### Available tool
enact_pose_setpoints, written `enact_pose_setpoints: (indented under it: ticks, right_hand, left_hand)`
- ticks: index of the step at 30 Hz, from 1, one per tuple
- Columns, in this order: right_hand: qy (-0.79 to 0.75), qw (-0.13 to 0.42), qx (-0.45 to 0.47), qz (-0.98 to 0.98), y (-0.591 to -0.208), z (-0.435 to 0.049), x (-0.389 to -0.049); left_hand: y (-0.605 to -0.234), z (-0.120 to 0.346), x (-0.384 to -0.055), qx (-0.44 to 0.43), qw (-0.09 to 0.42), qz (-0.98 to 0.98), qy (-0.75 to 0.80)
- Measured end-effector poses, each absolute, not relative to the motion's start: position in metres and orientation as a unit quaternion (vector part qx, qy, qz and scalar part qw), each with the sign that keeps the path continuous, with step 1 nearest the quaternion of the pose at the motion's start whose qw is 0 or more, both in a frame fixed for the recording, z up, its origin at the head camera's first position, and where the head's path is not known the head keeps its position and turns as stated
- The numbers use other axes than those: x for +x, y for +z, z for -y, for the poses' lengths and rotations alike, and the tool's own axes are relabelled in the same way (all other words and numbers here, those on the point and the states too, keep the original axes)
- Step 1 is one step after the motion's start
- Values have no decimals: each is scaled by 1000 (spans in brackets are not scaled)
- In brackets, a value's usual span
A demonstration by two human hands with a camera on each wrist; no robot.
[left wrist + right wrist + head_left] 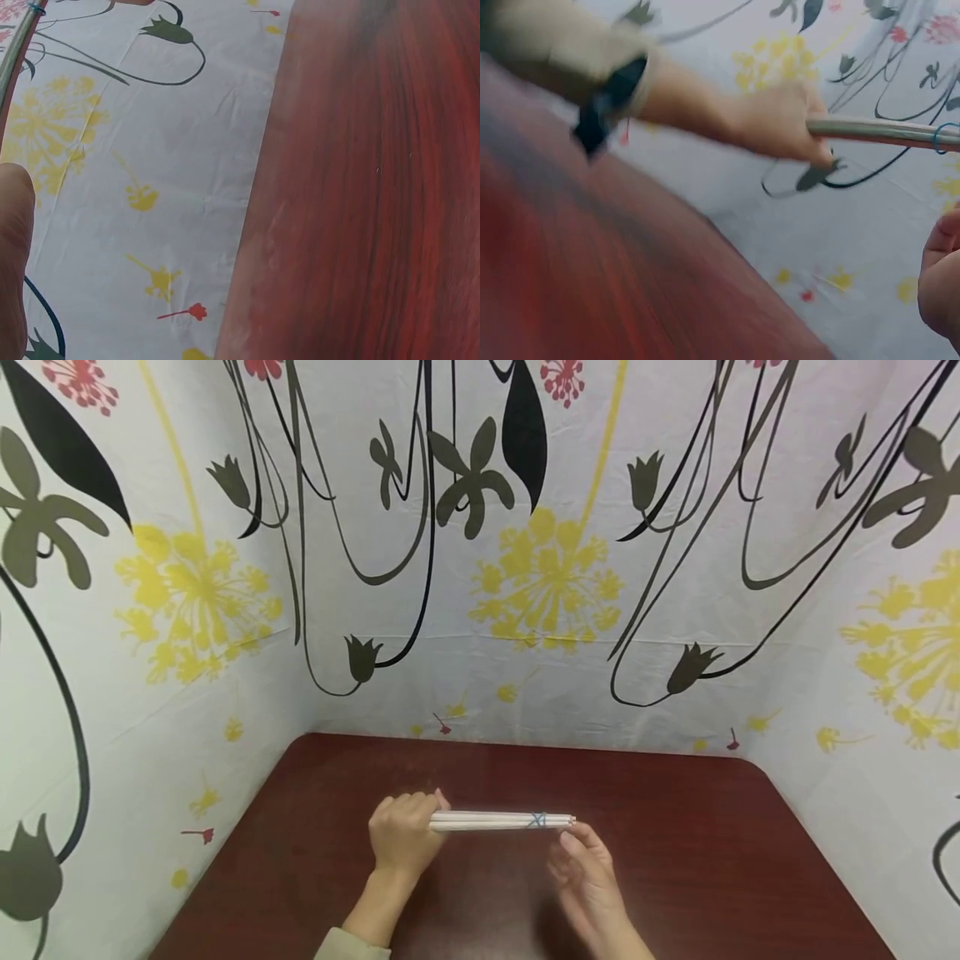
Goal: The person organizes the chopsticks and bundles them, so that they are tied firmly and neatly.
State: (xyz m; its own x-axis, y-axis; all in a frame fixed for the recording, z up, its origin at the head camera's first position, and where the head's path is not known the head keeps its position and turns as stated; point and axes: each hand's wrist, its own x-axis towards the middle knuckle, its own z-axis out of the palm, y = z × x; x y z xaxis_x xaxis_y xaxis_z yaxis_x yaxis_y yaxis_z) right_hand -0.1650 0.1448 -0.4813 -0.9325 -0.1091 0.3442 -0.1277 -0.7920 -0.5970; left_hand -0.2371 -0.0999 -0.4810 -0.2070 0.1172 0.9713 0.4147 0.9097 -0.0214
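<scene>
A bundle of pale chopsticks (487, 821) lies level in the air above the table, with a thin blue band (537, 820) wound crosswise near its right end. My left hand (405, 833) grips the left end in its curled fingers; the left wrist view shows only part of that hand (13, 255) at the edge. At the bundle's right tip, my right hand (588, 877) has its fingertips close to or touching the ends, fingers loosely bent. In the right wrist view, the chopsticks (877, 131) extend from the left fist, while the right hand (941, 277) is partly cut off.
Below both hands is a dark red-brown wooden table (675, 835) with rounded far corners. A white cloth (525, 693) printed with yellow, grey and red flowers hangs behind and along both sides. A dark strap (611, 109) circles the left sleeve's cuff.
</scene>
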Motion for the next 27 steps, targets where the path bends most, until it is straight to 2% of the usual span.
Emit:
enact_pose_setpoints:
  ticks: [5, 8, 13, 16, 23, 27]
  right_hand:
    - [791, 181, 242, 532, -471, -157, -175]
    - [680, 238, 281, 635, -460, -166, -182]
    - [537, 254, 359, 720, -444, -175, -193]
    - [480, 256, 370, 754, -440, -177, -198]
    - [527, 251, 380, 718, -436, -189, -199]
    - [450, 280, 416, 739, -430, -190, -201]
  left_hand:
    - [-478, 102, -237, -181, 603, 768, -117]
    - [-476, 101, -237, -182, 600, 770, -117]
    - [-472, 92, -235, -197, 597, 771, -95]
    - [-470, 85, -235, -207, 592, 774, -82]
    - [-467, 87, -236, -185, 596, 776, -95]
    - [-466, 85, -236, -193, 589, 780, -86]
